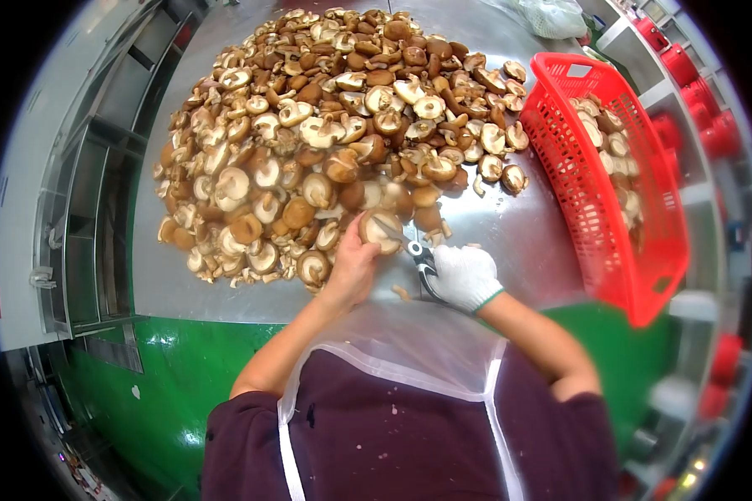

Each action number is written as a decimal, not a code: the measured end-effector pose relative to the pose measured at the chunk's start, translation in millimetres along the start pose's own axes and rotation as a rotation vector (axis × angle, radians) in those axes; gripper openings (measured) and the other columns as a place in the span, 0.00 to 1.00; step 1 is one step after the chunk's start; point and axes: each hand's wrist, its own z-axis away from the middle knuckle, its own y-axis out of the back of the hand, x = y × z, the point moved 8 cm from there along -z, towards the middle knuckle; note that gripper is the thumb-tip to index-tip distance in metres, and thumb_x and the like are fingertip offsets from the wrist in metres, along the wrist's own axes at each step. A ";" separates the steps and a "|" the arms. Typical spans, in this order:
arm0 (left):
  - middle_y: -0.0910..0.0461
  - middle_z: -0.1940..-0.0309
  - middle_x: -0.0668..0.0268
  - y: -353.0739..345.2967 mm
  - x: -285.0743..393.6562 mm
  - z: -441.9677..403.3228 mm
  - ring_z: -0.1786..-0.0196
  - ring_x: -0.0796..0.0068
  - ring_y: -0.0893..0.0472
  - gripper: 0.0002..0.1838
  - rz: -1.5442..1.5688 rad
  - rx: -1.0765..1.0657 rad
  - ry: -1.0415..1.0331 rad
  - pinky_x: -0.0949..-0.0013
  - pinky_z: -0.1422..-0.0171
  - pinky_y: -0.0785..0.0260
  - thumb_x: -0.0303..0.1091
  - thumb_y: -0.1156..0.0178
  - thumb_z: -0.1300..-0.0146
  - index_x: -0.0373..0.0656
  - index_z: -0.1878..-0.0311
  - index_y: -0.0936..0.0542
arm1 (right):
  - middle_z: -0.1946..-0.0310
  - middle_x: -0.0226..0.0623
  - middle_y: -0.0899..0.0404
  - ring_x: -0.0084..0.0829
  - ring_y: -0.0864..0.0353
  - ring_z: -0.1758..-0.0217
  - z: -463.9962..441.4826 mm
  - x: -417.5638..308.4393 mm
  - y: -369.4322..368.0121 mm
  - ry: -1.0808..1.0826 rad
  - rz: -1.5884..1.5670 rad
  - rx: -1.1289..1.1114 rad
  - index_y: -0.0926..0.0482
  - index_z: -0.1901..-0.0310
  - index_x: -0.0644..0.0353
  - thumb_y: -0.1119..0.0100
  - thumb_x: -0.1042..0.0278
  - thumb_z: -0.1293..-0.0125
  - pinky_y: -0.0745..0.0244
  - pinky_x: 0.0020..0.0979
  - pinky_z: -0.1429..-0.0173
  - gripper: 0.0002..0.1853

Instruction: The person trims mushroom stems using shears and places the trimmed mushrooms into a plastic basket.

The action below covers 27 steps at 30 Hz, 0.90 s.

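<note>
My bare left hand (353,265) holds a mushroom (382,233), its pale underside turned up, above the near edge of the mushroom pile. In a white glove, my right hand (464,276) is closed round the dark handles of a pair of scissors (420,255). The scissor blades reach over the underside of the held mushroom, by its stem. A large heap of brown mushrooms (309,134) spreads over the metal table (518,242), left of and beyond my hands. A small cut piece (401,293) lies near the table's front edge.
A red perforated basket (560,167) with mushrooms (614,150) inside stands on the right side of the table. At the back right is a white mesh bag (551,17). Metal shelving (83,225) stands at the left, and shelves with red containers (681,63) line the right.
</note>
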 end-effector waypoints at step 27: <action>0.24 0.56 0.54 -185.8 -4.1 -92.4 0.53 0.60 0.21 0.17 -2.244 -0.809 -0.615 0.62 0.53 0.24 0.40 0.36 0.44 0.48 0.51 0.19 | 0.78 0.36 0.24 0.24 0.25 0.76 105.6 135.8 -77.7 -0.477 -0.992 0.702 0.21 0.68 0.57 0.36 0.64 0.42 0.27 0.30 0.67 0.07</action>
